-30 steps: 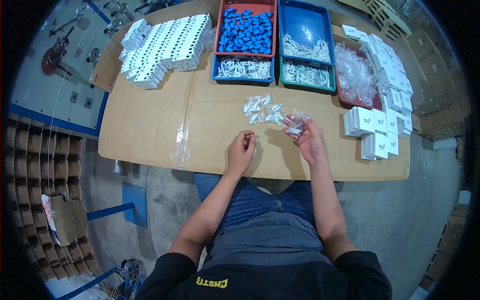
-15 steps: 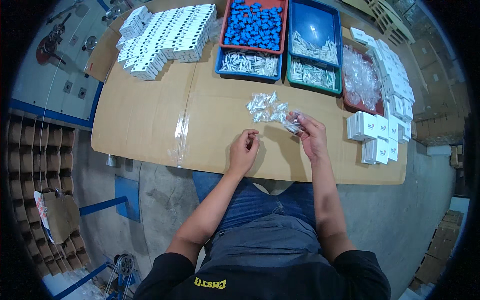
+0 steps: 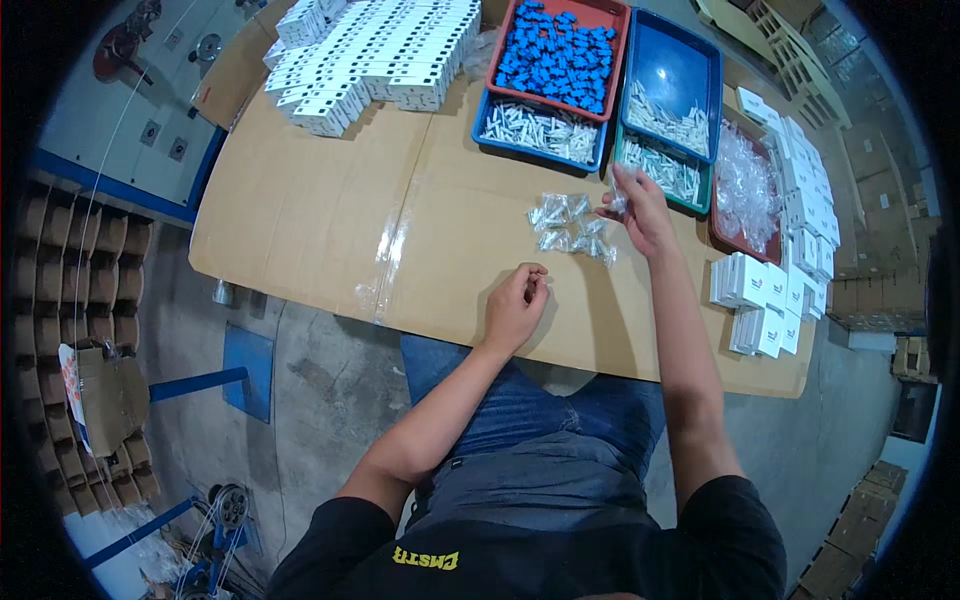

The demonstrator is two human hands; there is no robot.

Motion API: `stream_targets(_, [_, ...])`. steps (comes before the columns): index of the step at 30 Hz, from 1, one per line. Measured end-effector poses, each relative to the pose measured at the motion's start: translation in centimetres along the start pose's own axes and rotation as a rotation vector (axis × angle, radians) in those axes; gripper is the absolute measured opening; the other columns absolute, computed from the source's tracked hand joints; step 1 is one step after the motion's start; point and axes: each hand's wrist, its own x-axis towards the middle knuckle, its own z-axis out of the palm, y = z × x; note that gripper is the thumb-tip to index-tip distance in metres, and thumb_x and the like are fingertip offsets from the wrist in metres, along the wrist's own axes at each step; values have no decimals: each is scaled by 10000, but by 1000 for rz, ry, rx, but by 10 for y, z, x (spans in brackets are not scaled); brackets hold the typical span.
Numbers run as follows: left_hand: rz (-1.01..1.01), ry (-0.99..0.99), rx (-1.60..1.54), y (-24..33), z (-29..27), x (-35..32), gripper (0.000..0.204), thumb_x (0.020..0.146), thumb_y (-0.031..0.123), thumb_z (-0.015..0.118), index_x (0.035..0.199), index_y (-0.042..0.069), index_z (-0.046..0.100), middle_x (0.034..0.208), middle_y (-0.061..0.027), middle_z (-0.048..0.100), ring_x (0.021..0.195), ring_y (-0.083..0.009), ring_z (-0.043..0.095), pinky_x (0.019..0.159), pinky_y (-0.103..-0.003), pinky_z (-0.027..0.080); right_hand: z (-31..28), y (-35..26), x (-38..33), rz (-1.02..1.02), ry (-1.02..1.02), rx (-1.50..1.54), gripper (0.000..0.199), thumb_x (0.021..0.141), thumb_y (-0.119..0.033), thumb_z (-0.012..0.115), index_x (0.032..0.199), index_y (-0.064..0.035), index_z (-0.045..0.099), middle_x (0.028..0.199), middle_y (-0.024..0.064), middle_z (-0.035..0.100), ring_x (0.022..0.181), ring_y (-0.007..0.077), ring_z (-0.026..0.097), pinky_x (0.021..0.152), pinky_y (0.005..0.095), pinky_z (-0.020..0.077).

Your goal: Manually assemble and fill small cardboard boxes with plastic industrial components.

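1. Right hand (image 3: 640, 212) is reaching out past the pile of small clear bags (image 3: 572, 226) on the table (image 3: 300, 200), fingers pinched on one little bag right at the edge of the green tray (image 3: 660, 160).
2. Left hand (image 3: 515, 305) sits on the cardboard-covered table near the front edge, fingers curled in loosely. Can't tell if there's anything tiny inside it, looks empty from here.
3. The bags lie in a loose cluster between the two hands, closer to the right one, just in front of the blue tray (image 3: 540, 130) with white parts.
4. Around that: a red tray (image 3: 560, 55) of blue pieces at the back, another red tray (image 3: 745, 190) of clear bags on the right, white boxes (image 3: 760, 300) stacked at the right edge and a big bunch more white boxes (image 3: 370, 50) top left.
5. For doing this bit well, I'd say: keep the pinch on the bag's top corner so it doesn't fold, lift it clear of the tray rim before swinging back, and don't drag the wrist through the pile or the bags will scatter.
6. Bringing the left hand up to meet it would probably make handling easier than working one-handed.
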Motion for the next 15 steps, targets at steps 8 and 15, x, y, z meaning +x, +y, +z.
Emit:
stream_targets(8, [31,40,49,8,-2,3,141,930,145,650,1042,60,654,799,-93,686,668,-199,671,631,-335,526,21,-35,106,163,-230,-510,316,883,-238,752,1079,-4,670,934,60,668,806,160,676,701,306,598])
stream_targets(15, [85,73,70,-1,1,1,148,927,136,654,1055,63,652,849,-93,702,702,-196,682,646,-326,530,55,-61,148,-102,-232,-1194,378,855,-291,792,1044,25,707,830,95,725,697,196,708,611,341,576])
